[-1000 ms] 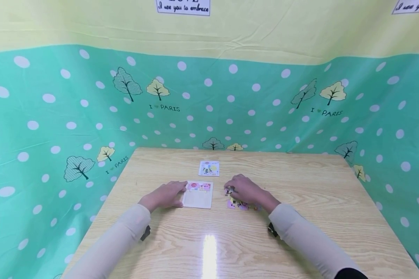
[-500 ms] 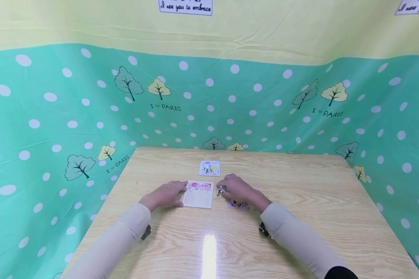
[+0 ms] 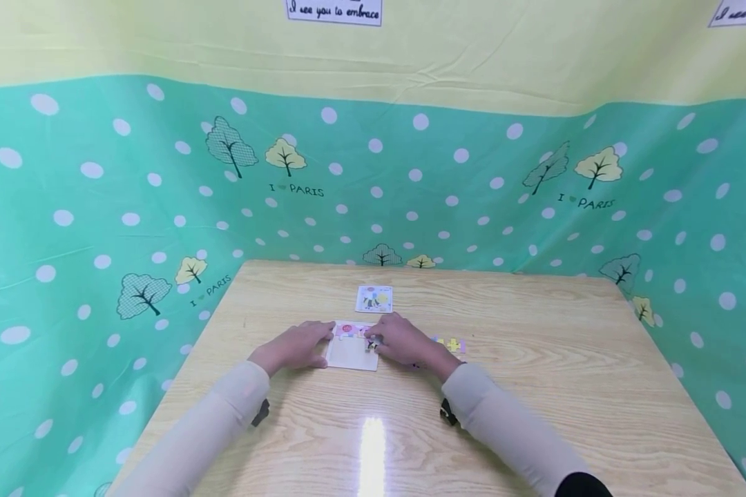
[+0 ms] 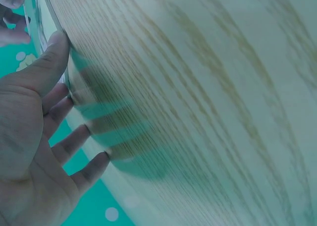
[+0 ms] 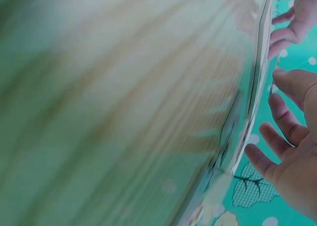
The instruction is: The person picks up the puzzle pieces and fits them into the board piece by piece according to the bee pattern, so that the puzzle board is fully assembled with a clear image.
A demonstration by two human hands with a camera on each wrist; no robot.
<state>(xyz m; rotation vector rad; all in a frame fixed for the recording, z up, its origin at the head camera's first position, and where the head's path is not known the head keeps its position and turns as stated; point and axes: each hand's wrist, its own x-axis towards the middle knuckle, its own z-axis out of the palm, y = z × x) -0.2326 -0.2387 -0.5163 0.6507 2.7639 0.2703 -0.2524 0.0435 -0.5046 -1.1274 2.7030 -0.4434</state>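
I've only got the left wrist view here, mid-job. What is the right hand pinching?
Observer: The right hand pinches a puzzle piece at the right side of the board.
Operator: Is anything along the board's far edge?
Observer: Yes, a pink printed row lies there.
Operator: Any more to fetch?
Observer: Loose pieces lie on the table, to the right of the board, partly hidden by the right hand.

We are looking at a little cloth-walled nook, but not seeing whether it's in a home. Spotted green cloth (image 3: 391,181) is hanging behind the wooden table (image 3: 534,359) and along both its sides.
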